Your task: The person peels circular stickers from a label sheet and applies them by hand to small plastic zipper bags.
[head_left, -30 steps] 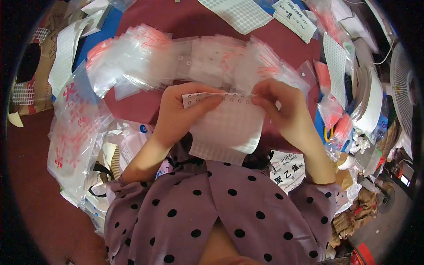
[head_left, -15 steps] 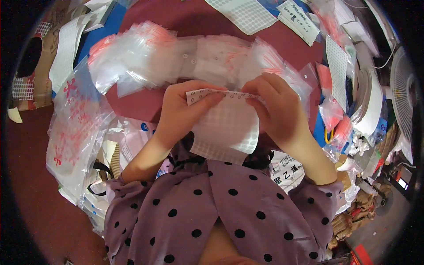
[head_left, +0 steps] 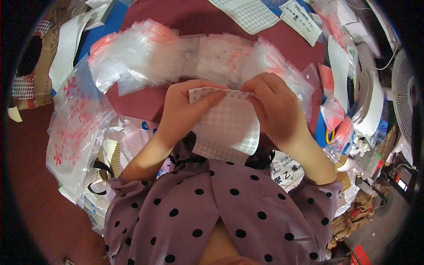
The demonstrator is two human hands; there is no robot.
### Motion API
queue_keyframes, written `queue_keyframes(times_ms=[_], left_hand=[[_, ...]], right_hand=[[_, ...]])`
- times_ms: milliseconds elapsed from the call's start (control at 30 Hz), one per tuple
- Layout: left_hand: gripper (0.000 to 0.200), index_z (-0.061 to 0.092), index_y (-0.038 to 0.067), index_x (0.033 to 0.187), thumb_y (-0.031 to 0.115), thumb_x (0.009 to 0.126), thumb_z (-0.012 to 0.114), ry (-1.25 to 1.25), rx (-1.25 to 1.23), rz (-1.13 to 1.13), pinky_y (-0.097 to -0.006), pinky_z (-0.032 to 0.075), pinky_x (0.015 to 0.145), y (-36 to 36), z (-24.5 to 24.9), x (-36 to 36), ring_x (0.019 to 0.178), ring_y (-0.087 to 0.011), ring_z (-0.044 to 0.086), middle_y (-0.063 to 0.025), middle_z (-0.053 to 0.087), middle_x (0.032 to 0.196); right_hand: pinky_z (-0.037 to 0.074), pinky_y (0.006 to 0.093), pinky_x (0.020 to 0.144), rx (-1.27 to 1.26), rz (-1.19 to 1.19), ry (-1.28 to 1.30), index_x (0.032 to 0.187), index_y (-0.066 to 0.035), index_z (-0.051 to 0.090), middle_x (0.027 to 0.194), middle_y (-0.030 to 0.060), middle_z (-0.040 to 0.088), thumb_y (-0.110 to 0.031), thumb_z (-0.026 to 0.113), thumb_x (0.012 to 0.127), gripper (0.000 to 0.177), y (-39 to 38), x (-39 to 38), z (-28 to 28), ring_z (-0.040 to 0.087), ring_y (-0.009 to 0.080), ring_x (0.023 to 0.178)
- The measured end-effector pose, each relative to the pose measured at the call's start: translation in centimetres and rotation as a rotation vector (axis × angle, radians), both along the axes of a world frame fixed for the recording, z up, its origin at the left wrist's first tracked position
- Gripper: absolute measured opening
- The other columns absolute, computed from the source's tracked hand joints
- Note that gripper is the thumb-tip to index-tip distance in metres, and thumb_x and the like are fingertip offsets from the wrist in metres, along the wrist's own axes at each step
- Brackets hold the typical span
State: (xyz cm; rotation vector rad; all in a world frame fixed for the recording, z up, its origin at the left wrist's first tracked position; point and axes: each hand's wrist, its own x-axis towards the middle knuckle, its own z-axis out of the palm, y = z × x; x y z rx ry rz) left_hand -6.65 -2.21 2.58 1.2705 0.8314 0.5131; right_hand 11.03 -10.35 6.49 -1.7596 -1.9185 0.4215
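A sheet of small round stickers [head_left: 225, 126] hangs in front of my chest, its top edge folded over and showing a few "G" marks. My left hand [head_left: 187, 108] pinches the upper left part of that sheet between thumb and fingers. At the sheet's upper right corner, my right hand [head_left: 276, 106] has thumb and index finger pressed together on the edge. Just beyond both hands, clear plastic bags with red edges [head_left: 145, 57] lie fanned in an overlapping arc, and some carry a small round "G" sticker.
More sticker sheets [head_left: 247, 15] lie at the back, beside a handwritten card stack [head_left: 301, 22]. A large clear bag with red writing [head_left: 75, 128] is at the left. Paper stacks [head_left: 369, 101], a white fan [head_left: 404, 88] and a cardboard box [head_left: 44, 57] stand around the sides.
My right thumb and fingers have shifted slightly left and closer together at the sheet's top edge. The left hand keeps its grip, nearly unmoved.
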Motion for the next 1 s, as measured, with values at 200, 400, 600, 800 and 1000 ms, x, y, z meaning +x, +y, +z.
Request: queue_keyframes(times_ms=[200,400,600,800,1000], left_hand=[[0.016,0.066,-0.001,0.095,0.005,0.080,0.063,-0.008,-0.211,0.045,-0.0213,0.046,0.068,0.4,-0.3,-0.3,0.075,-0.0078,0.059,-0.0039,0.066,0.083],[0.024,0.061,-0.002,0.104,0.013,0.089,0.051,-0.184,-0.474,0.012,-0.0281,0.047,0.073,1.9,-2.8,-3.4,0.086,-0.0145,0.061,-0.0091,0.064,0.097],[0.028,0.059,-0.001,0.107,0.018,0.091,0.047,-0.209,-0.724,0.092,-0.0310,0.047,0.074,2.5,-2.0,-6.6,0.088,-0.0162,0.060,-0.0098,0.063,0.099],[0.028,0.059,0.009,0.108,0.021,0.083,0.056,0.456,1.044,-0.209,-0.0360,0.042,0.084,3.3,-2.5,-7.5,0.096,-0.0222,0.055,-0.0081,0.058,0.099],[0.041,0.056,0.015,0.118,0.022,0.078,0.059,0.636,1.367,-0.275,-0.0400,0.035,0.094,4.7,-5.4,-6.4,0.111,-0.0193,0.049,-0.0024,0.055,0.116]], right_hand=[[0.048,0.0338,0.068,0.090,0.031,-0.190,0.094,-0.002,0.059,0.091,0.0107,0.057,0.003,0.059,0.066,0.028,-0.4,-0.9,-0.3,0.057,0.0277,0.085],[0.052,0.0345,0.068,0.257,0.270,-0.397,0.102,0.002,0.061,0.099,0.0094,0.059,-0.003,0.062,0.060,0.042,-0.2,-1.0,-1.4,0.060,0.0260,0.087],[0.052,0.0337,0.070,-0.034,0.567,-0.242,0.087,-0.004,0.065,0.092,0.0073,0.062,-0.007,0.066,0.071,0.016,1.9,-1.9,-0.5,0.061,0.0230,0.084],[0.046,0.0330,0.074,-0.292,0.056,0.357,0.087,-0.003,0.064,0.088,0.0114,0.063,-0.015,0.075,0.067,0.026,11.6,-0.7,-1.7,0.059,0.0235,0.082],[0.044,0.0422,0.071,-0.197,0.078,-0.235,0.089,-0.003,0.051,0.089,0.0146,0.054,-0.019,0.074,0.061,0.039,16.9,-2.0,-5.3,0.052,0.0357,0.086]])
